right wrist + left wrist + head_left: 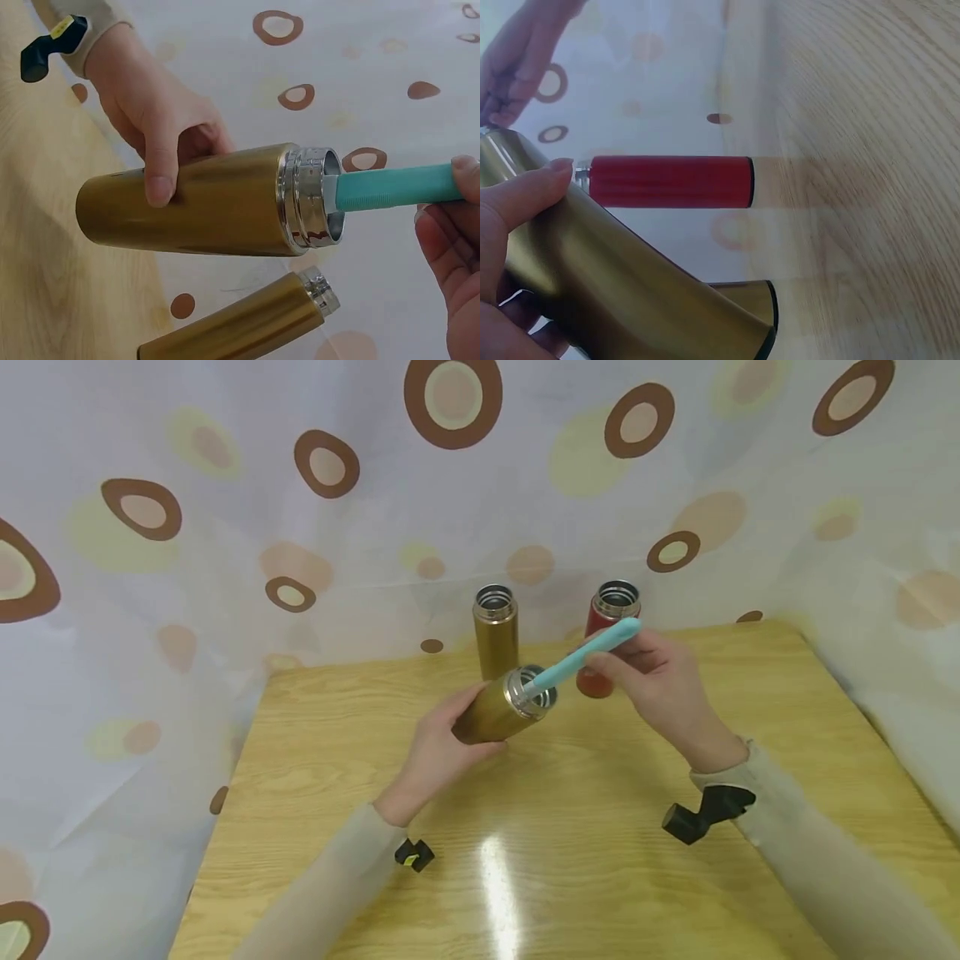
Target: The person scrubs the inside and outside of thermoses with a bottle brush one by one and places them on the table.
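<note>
My left hand (pixel 438 747) grips a gold vacuum flask (pixel 487 714) round its body and holds it tilted above the table, its steel mouth towards the right. No lid is on it. With thumb and fingertips my right hand (pixel 667 693) pinches a long turquoise handle (pixel 558 671). In the right wrist view the handle (pixel 397 186) runs to a whitish part (pixel 330 193) at the flask's mouth; its far end is hidden inside the flask. The left wrist view shows the left thumb (pixel 540 191) lying along the gold flask (pixel 622 277).
Behind the held flask stands a second gold flask (pixel 497 635), uncapped. A red flask (pixel 595 683), also uncapped, stands by my right hand, partly covered by it. The wooden table (pixel 337 777) ends at a patterned cloth (pixel 360 543) behind the flasks.
</note>
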`<state>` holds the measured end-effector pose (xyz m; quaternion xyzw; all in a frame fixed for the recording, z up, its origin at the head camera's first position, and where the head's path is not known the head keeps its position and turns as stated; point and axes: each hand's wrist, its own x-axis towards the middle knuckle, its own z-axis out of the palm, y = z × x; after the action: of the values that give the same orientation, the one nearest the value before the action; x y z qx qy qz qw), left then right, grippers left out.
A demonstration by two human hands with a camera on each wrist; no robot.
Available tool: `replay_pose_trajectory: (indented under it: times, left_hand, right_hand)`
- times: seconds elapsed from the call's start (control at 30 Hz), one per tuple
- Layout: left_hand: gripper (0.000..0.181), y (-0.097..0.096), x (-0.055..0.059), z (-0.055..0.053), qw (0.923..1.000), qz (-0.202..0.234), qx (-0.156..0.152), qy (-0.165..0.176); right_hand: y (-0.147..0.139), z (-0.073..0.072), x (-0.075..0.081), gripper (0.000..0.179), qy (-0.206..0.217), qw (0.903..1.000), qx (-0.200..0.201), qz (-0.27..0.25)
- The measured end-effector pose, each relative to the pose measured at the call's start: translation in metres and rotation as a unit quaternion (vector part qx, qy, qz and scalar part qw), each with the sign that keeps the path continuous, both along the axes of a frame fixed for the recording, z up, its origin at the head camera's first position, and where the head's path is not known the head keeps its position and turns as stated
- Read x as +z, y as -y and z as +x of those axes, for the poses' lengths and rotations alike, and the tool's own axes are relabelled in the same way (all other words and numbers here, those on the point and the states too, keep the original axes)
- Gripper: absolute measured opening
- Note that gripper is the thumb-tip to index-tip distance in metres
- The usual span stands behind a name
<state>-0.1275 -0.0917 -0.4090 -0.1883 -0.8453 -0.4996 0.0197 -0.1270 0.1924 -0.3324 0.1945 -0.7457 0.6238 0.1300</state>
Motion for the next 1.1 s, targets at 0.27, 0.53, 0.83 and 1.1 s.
replay_pose_trajectory:
  times: [0.27, 0.53, 0.83, 1.1]
  left_hand:
    - [0.079, 0.003, -0.006, -0.004, 0.9999, -0.004, 0.000, -0.010]
    - [0.079, 0.006, -0.007, -0.004, 0.9998, -0.006, -0.001, -0.018]
    - [0.078, 0.007, -0.007, -0.003, 0.9997, -0.023, -0.002, -0.010]
    - [0.079, 0.004, -0.003, 0.001, 0.9995, -0.030, 0.002, -0.001]
  right_hand:
    - [-0.015, -0.001, -0.007, 0.012, 0.056, 0.9983, 0.003, 0.014]
    - [-0.029, -0.006, -0.001, 0.012, 0.049, 0.9938, 0.037, -0.093]
    - [-0.030, -0.005, -0.001, 0.012, 0.031, 0.9879, 0.062, -0.139]
    - [-0.023, -0.002, -0.013, 0.013, 0.069, 0.9931, 0.055, -0.077]
